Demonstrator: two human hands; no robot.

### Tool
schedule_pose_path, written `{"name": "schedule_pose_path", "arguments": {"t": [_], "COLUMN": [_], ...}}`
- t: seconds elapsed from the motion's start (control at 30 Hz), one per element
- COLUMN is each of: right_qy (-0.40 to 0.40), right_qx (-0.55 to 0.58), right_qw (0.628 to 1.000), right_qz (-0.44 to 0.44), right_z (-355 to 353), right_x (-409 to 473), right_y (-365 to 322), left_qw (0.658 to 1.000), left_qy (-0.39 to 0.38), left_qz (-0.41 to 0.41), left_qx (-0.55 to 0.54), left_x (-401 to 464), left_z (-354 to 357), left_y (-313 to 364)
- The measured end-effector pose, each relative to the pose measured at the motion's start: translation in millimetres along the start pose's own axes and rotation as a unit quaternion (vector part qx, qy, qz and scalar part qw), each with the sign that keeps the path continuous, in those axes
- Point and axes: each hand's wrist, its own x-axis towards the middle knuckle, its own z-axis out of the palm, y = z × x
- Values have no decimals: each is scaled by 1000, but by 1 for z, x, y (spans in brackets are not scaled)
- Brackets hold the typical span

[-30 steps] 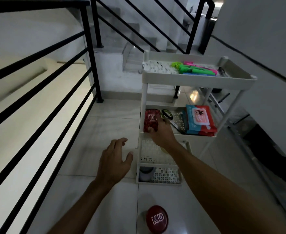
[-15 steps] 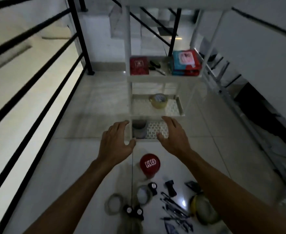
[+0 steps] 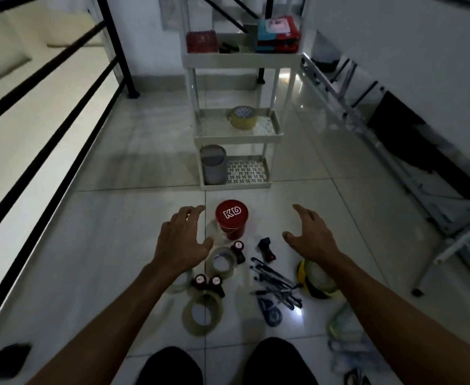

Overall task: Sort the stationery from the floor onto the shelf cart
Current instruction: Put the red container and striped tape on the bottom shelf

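A white shelf cart (image 3: 236,139) stands ahead on the tile floor. Its upper visible tier holds a red box (image 3: 201,42) and a blue-red packet (image 3: 278,33); a tape roll (image 3: 243,118) lies one tier down, and a grey cup (image 3: 213,163) sits on the bottom tier. On the floor lie a red-lidded jar (image 3: 231,218), clear tape rolls (image 3: 202,312), small ink bottles (image 3: 207,282), a heap of pens (image 3: 275,282) and a yellow tape roll (image 3: 315,280). My left hand (image 3: 182,241) hovers open left of the jar. My right hand (image 3: 310,236) hovers open to its right. Neither touches anything.
A black stair railing (image 3: 47,112) runs along the left side. A folded metal rack (image 3: 395,151) leans along the wall at the right. My knees (image 3: 225,365) show at the bottom edge. Plastic bags (image 3: 347,348) lie at the lower right.
My right hand left the red box on the cart tier and both hands dropped toward the floor. The view tilted down, bringing the floor stationery into sight.
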Motion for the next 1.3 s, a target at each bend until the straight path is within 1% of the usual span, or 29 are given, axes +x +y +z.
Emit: {"name": "schedule_pose_path", "arguments": {"t": [0.17, 0.3, 0.5, 0.63, 0.7, 0.73, 0.8, 0.83, 0.9, 1.0, 1.1, 1.2, 1.3], "right_qy": [-12, -21, -61, -61, -42, -18, 15, 8, -15, -29, -41, -51, -29], "right_qx": [0, 11, 12, -5, -1, 1, -30, -63, -108, -91, -120, -109, -81], "right_qw": [999, 999, 997, 997, 998, 999, 993, 987, 977, 977, 975, 978, 983], "right_qz": [32, 47, 53, 48, 37, 45, 111, 147, 182, 189, 181, 171, 165], "right_z": [-1, 11, 52, 82, 99, 109, 128, 137, 149, 158, 160, 157, 148], "right_x": [6, 15, 26, 28, 27, 26, 23, 20, 12, 5, 8, 13, 19], "right_y": [27, 46, 76, 94, 103, 108, 116, 119, 124, 131, 135, 136, 127], "left_qw": [999, 997, 992, 990, 990, 991, 991, 991, 989, 982, 978, 978, 980], "left_qy": [-32, -63, -112, -129, -125, -123, -120, -119, -123, -145, -164, -157, -140], "left_qz": [2, -2, -31, -23, -16, -15, -30, -43, -79, -118, -129, -132, -128], "left_qx": [17, 36, 48, 55, 57, 54, 46, 41, 29, 17, -1, -28, -59], "left_x": [16, 40, 86, 105, 112, 117, 125, 128, 132, 142, 150, 156, 159], "left_z": [22, 46, 95, 130, 146, 154, 169, 176, 186, 199, 207, 212, 214], "left_y": [4, 4, -2, -5, -4, -3, -2, -2, -1, -4, -7, -10, -12]}}
